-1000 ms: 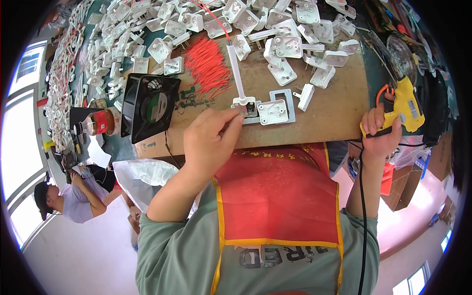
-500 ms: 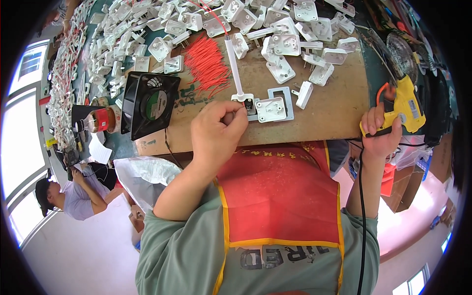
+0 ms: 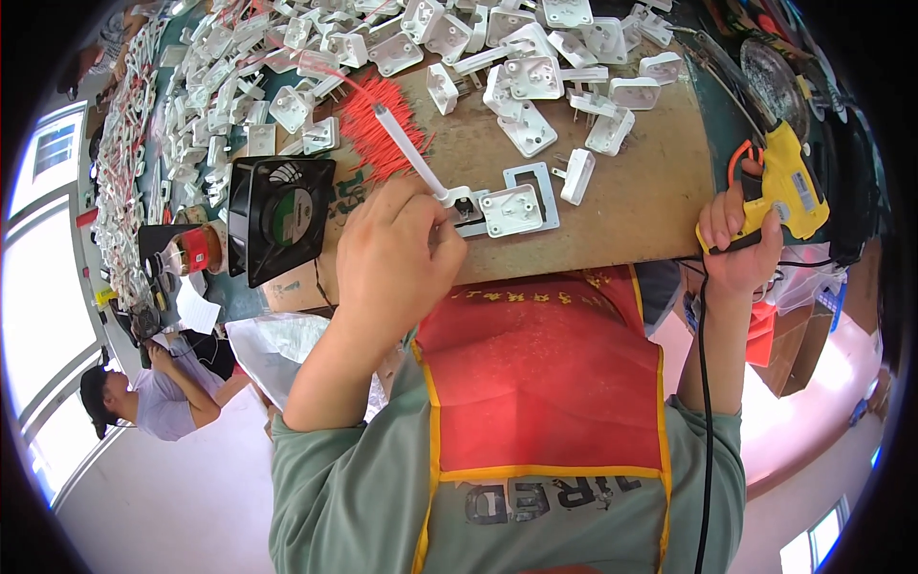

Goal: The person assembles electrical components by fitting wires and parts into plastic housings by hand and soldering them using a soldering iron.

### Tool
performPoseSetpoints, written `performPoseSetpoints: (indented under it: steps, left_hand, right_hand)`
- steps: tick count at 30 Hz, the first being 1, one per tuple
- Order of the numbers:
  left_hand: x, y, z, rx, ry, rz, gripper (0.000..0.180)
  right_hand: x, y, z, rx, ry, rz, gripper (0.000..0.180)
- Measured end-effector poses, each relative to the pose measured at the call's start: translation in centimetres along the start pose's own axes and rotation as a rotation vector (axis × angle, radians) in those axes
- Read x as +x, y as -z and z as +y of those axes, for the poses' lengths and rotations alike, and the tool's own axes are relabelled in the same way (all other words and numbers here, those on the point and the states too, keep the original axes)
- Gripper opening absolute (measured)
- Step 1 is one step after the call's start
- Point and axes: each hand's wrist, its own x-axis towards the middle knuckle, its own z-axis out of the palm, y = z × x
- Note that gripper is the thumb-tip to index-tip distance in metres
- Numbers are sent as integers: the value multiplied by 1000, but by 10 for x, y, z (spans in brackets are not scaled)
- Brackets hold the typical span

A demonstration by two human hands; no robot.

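Note:
My left hand [image 3: 400, 244] is closed, thumb and fingers pinched at the lower end of a slim white tube [image 3: 409, 148]. Red wire comes out of the tube's upper end, and a small white housing with dark inner parts joins its lower end; my fingers partly hide that joint. Beside it a white plug casing [image 3: 512, 210] lies open side up on a flat grey frame [image 3: 548, 196]. Off to the right, my right hand [image 3: 741, 239] is wrapped round the handle of a yellow soldering gun [image 3: 792, 187], held beyond the board's right edge.
A heap of white plug casings [image 3: 531, 77] covers the far side, next to a bundle of short red wires [image 3: 382, 129]. A black fan [image 3: 282, 220] stands on the left near a jar [image 3: 196, 251]. A person [image 3: 158, 392] sits at far left. A black cable [image 3: 705, 402] hangs from the gun.
The white tube has tipped to the left, and my left hand has shifted left with its lower end. The right hand keeps its grip on the soldering gun. The whole view has shifted slightly.

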Motion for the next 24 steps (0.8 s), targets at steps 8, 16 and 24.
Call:
performPoseSetpoints:
  steps: [8, 16, 24]
  left_hand:
    - [20, 16, -2, -4, 78, -253, 9]
    - [36, 30, -5, -3, 129, -539, 14]
    - [25, 25, -8, -106, 84, -439, 12]
  right_hand:
    - [0, 1, 0, -3, -14, -4, 60]
    - [1, -1, 0, -22, -12, 31, 61]
    - [0, -5, 0, -21, -8, 27, 60]
